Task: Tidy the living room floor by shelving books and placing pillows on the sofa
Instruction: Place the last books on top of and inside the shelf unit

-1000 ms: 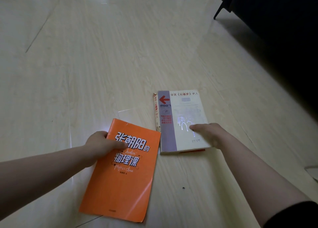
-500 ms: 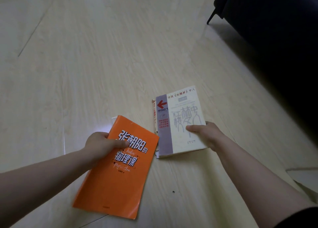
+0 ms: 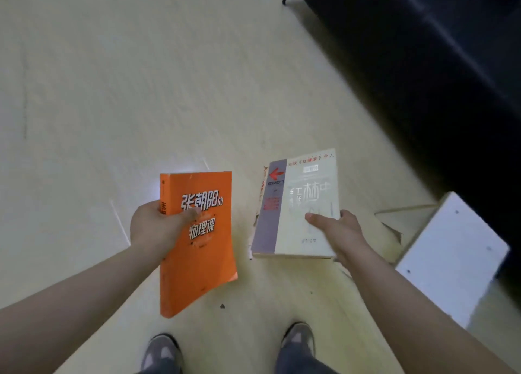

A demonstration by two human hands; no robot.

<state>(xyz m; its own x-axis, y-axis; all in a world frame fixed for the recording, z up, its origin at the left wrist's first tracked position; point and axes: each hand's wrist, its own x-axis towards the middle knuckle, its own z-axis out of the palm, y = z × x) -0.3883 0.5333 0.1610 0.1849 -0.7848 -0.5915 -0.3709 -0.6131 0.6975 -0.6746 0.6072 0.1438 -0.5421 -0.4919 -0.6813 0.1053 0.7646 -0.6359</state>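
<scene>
I hold two books above the pale floor. My left hand grips the spine side of an orange paperback with white lettering, thumb across its cover. My right hand grips the right edge of a cream book with a grey stripe and a red arrow on its cover; its spine looks worn. Both books are lifted clear of the floor, side by side, covers facing up. No pillows are in view.
A dark sofa with a thin black leg fills the upper right. A white board lies on the floor at the right, beside a flattened piece of brown cardboard. My two grey shoes show at the bottom.
Both books lay on the floor a second ago with my hands on them. Now each hand has lifted its book, and the view has tilted down to my feet.
</scene>
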